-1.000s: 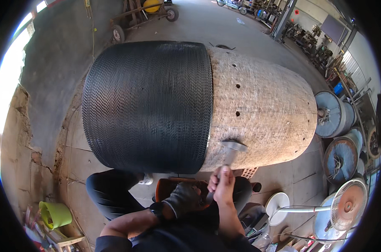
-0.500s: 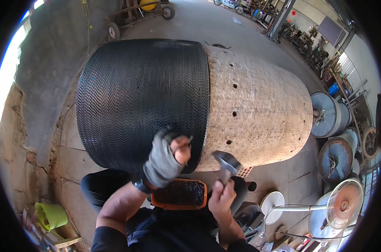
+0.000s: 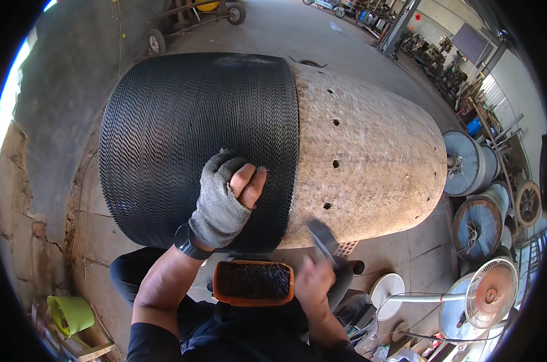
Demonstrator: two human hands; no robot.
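A large drum lies on its side before me. Its left part is covered with rows of black, toothed wire or strips (image 3: 165,139), and its right part is bare wood (image 3: 376,151) with several dark holes. My left hand (image 3: 225,193), in a grey glove with bare fingertips, is closed over the black rows near their right edge. What its fingers pinch, if anything, is too small to make out. My right hand (image 3: 314,279), bare and blurred by motion, grips a hammer (image 3: 323,236) low by the wooden part. An orange tray (image 3: 219,297) holding dark small pieces sits at my lap.
A white fan (image 3: 492,294) stands at the lower right, near several metal drums (image 3: 463,163). At the lower left is a green bucket (image 3: 70,315). A wheeled cart (image 3: 192,21) stands beyond the black rows, and machinery lines the far right wall.
My left hand has moved up and slightly left over the black rows, clearing the tray's view. My right hand has lowered slightly with the hammer, its head turned.
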